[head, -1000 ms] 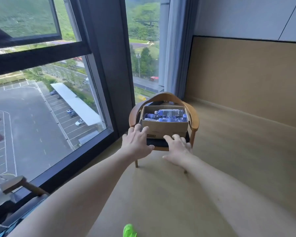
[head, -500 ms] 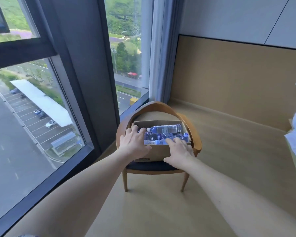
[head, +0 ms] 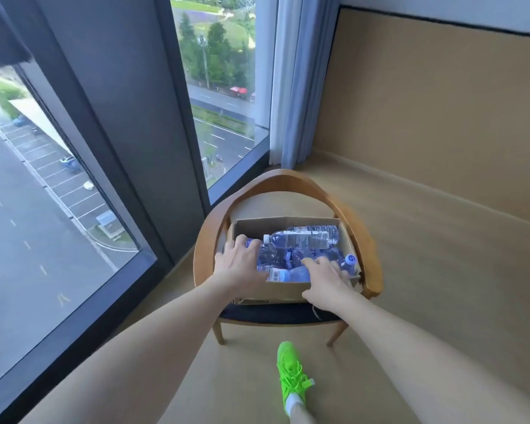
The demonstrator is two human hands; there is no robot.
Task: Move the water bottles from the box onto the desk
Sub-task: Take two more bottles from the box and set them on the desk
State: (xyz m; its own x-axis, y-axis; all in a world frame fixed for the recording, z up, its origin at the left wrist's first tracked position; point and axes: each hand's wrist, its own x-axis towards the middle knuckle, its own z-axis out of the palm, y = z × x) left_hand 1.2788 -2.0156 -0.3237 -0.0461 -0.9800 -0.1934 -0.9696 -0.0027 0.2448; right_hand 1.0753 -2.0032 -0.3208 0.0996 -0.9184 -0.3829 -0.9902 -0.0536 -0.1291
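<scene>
closest to the camera there's a bright green shoe [head: 292, 376] planted on the tan floor [head: 426, 301], right in front of the chair [head: 368, 264]. both bare arms reach forward over it toward the box [head: 283, 290].

left hand [head: 238, 268] is over the left end of the box, palm down, fingers spread and only slightly bent. the fingertips land on the bottles [head: 291, 258] at that end, near a white cap. it looks more like resting or touching than a real grip, nothing is wrapped up in the fingers as far as i can see.

right hand [head: 325, 281] is at the right front of the box, also palm down with fingers fanned out and reaching in over the near edge. the fingertips sit on the blue bottles there. again, flat-ish and loose, no pinch that i can make out.

the bottles are all in the cardboard box, lying on their sides in a heap. one clear bottle [head: 303, 237] lies across the top at the back with its white cap pointing left. the box sits on the dark seat of the wooden chair with the curved backrest.

past the chair there's a pale curtain [head: 297, 87] in the corner, big windows [head: 37, 191] on the left looking down on a parking lot and road, and a tan wall panel [head: 441, 111] on the right.
</scene>
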